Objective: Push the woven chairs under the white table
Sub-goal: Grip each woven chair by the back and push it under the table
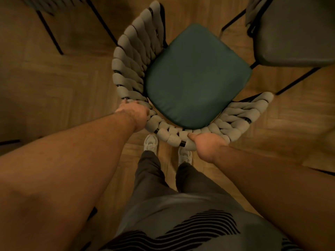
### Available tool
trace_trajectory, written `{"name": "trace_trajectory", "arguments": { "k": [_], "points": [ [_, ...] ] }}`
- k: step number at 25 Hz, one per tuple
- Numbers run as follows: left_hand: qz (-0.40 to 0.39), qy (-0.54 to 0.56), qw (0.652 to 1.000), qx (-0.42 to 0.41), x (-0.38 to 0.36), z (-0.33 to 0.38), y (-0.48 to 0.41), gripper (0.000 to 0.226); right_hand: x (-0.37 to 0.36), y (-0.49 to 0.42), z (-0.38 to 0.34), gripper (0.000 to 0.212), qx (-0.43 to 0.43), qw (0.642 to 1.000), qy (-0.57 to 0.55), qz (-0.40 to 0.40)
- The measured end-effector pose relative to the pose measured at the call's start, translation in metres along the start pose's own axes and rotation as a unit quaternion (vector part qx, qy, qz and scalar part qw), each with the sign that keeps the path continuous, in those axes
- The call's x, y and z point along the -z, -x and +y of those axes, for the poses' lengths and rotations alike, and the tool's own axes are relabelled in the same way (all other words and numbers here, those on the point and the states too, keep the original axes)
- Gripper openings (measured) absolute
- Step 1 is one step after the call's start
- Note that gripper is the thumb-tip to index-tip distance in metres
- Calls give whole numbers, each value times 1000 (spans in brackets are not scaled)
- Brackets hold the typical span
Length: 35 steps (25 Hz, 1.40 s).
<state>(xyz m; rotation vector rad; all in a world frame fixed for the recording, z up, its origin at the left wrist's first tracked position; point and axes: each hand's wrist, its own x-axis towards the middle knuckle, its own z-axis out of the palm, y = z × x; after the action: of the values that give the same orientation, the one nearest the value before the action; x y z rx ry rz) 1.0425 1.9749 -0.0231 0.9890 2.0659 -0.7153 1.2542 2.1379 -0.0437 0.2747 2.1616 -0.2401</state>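
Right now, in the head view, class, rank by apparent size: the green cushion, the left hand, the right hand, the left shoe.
green cushion
left hand and right hand on the woven chair: alike, not ranked
left shoe, though farther from the camera

- An indoor dining or seating area, in a home or a café; which of the two cannot be told.
- A parquet floor [54,78] of warm wood, its blocks laid at angles to one another.
- A woven chair [130,57] with a thick rope-wrapped back on a black frame and a dark green seat cushion [197,75].
- A second chair [293,33] on thin black legs just beside it at the upper right, and a third chair [50,4], blurred, at the upper left.
- Dim, yellowish room light.
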Motion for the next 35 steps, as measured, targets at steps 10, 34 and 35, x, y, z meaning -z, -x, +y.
{"name": "trace_trajectory", "arguments": {
  "k": [10, 34, 35],
  "points": [
    [-29, 147, 983, 108, -79, 13, 65, 54, -1, -4, -9, 67, 105, 985, 129, 33],
    [5, 470, 840, 271, -200, 115, 173, 56, -14, 5, -47, 38, 258, 889, 377, -32],
    [7, 486, 827, 283, -199, 125, 174, 55, -9, 4, -45, 37, 270, 877, 395, -34]
  ]
}}
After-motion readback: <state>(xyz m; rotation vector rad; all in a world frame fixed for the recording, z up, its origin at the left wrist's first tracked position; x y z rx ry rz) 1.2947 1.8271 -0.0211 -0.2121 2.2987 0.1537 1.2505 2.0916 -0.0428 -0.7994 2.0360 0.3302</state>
